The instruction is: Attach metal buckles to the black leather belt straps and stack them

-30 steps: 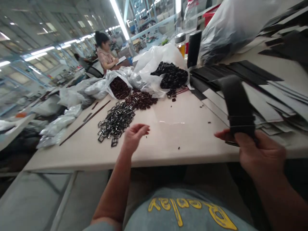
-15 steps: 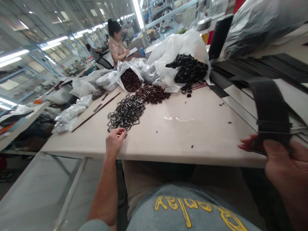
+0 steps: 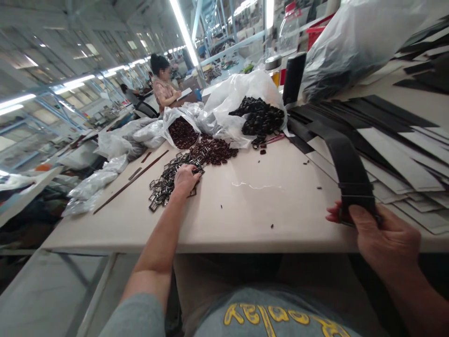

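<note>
My left hand (image 3: 185,178) rests on the upper right part of a pile of metal buckles (image 3: 163,186), its fingers closed around something at the pile's edge that I cannot make out clearly. At the right, my right hand (image 3: 380,227) grips a black strap (image 3: 345,157) near its lower end, thumb on top. The strap arches up and away over flat strips. Behind the buckles lies a heap of small dark brown pieces (image 3: 219,152), beside an open bag of similar pieces (image 3: 183,133).
A plastic bag spills black pieces (image 3: 263,117) at the back. Black and white strips (image 3: 396,150) cover the table's right side. A long brown strip (image 3: 131,181) lies left. Beyond the table sits a person (image 3: 164,86).
My left hand has moved up from the pile's near edge to its upper right part. The view has shifted; my right hand still grips the strap.
</note>
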### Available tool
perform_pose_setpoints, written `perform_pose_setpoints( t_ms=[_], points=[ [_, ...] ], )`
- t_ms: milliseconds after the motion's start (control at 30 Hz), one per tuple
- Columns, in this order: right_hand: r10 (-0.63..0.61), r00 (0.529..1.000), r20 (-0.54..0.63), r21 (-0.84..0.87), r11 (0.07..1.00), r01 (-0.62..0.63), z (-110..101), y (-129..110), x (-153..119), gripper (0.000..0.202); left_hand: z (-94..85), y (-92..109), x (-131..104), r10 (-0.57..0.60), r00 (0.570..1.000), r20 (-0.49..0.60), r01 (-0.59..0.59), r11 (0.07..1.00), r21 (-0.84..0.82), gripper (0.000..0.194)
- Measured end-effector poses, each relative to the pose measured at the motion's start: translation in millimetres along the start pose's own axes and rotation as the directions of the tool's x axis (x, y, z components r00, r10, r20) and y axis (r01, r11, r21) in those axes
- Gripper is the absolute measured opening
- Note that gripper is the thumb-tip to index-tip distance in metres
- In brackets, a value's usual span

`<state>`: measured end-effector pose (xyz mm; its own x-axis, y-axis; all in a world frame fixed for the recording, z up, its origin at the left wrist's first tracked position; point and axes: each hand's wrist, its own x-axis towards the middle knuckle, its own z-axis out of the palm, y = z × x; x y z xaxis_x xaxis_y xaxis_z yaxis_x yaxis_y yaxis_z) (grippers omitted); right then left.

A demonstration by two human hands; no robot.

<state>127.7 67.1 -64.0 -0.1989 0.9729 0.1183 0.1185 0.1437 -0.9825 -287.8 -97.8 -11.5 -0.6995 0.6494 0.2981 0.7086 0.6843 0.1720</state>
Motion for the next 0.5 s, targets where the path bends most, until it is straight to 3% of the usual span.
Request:
perform_pose_setpoints(
  t_ms=[133, 233, 500],
  points=[
    [-0.016, 1.000, 0.017, -0.030, 0.999, 0.016, -1.9, 6.2, 0.1, 0.026, -1.7, 3.8, 16.8, 0.014, 0.996, -0.083, -0.010, 0.999, 0.039, 0.030],
    [-0.033, 0.998, 0.047, -0.061, 0.998, 0.035, -2.4, 6.8, 0.0, 0.028, 2.2, 12.3, 27.4, 0.092, 0.994, -0.066, -0.089, 0.995, 0.044, 0.027],
    [-0.077, 0.993, 0.088, -0.064, 0.995, 0.083, -5.1, 9.4, 1.3, 0.033, 38.2, 45.2, 49.5, 0.254, 0.967, -0.024, -0.253, 0.967, 0.033, 0.031]
  ],
)
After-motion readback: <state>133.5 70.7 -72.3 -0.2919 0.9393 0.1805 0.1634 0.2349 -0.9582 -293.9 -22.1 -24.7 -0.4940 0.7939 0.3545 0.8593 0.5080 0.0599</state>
